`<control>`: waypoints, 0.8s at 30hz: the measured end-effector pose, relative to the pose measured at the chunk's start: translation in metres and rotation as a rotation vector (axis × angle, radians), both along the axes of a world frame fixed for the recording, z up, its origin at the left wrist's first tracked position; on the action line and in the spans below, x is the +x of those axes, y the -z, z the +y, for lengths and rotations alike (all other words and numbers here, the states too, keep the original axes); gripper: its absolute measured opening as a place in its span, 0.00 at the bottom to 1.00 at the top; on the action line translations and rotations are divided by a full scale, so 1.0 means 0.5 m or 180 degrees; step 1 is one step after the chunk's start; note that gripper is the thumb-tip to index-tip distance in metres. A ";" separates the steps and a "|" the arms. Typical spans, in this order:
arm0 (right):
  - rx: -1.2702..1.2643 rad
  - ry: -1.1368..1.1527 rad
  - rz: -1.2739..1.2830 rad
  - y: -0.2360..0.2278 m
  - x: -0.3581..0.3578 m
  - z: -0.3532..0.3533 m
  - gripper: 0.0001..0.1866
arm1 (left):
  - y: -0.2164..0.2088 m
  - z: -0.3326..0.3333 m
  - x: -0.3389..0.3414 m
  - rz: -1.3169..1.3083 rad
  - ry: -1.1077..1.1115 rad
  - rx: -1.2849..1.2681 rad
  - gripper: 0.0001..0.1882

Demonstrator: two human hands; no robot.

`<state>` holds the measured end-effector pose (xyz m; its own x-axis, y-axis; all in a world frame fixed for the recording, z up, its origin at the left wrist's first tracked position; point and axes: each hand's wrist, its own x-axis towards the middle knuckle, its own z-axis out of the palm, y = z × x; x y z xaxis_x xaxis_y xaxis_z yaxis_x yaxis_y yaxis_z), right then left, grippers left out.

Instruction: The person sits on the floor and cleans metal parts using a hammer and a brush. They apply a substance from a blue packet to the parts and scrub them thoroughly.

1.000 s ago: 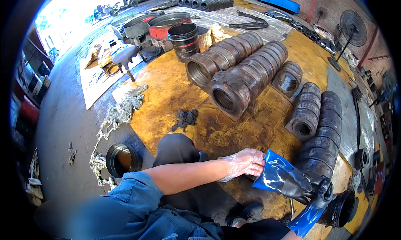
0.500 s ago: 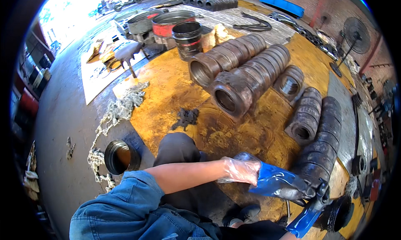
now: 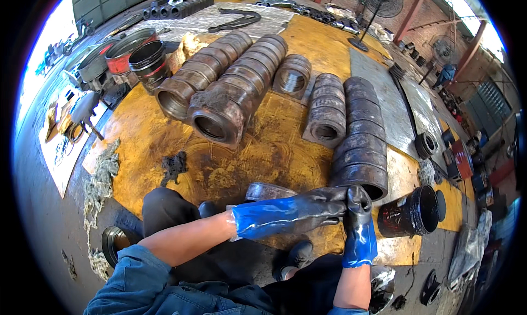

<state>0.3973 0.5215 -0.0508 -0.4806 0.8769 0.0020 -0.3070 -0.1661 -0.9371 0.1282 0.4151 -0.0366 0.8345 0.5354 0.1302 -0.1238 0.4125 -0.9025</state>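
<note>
Both my hands wear long rubber gloves with blue cuffs and blackened, wet-looking fingers. My left hand (image 3: 318, 208) reaches across to the right, its gloved fingers stretched out. Their tips touch my right hand (image 3: 358, 202), whose fingers are curled closed; what lies inside them is hidden. Just behind my left hand a metal ring (image 3: 269, 191) lies on the yellow, grease-stained sheet (image 3: 219, 175). Beyond my hands runs a row of dark, ribbed metal cylinders (image 3: 359, 145), its near open end close to my fingers. A black, grimy bucket (image 3: 403, 213) lies tipped to the right of my right hand.
More ribbed cylinders (image 3: 236, 103) lie in rows farther off, with a dark rag (image 3: 174, 168) nearer. Black and red tubs (image 3: 148, 62) stand at the far left. A small stool (image 3: 85, 109) and tangled fibre waste (image 3: 104, 172) are at left. A fan (image 3: 379, 7) stands behind.
My view has swung right. The blue cuff now sits farther up my left forearm, covering most of the clear plastic seen before. My hands remain together at the fingers.
</note>
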 end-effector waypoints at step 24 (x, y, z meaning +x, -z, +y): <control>0.0624 -0.0364 -0.0305 0.003 -0.105 -0.041 0.29 | 0.113 -0.102 -0.103 0.2996 -0.1214 0.2396 0.22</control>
<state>0.3448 0.5009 -0.0523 -0.5828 0.8042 0.1164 -0.2048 -0.0068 -0.9788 0.0768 0.3638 -0.0929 0.5790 0.8136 -0.0523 -0.8128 0.5811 0.0416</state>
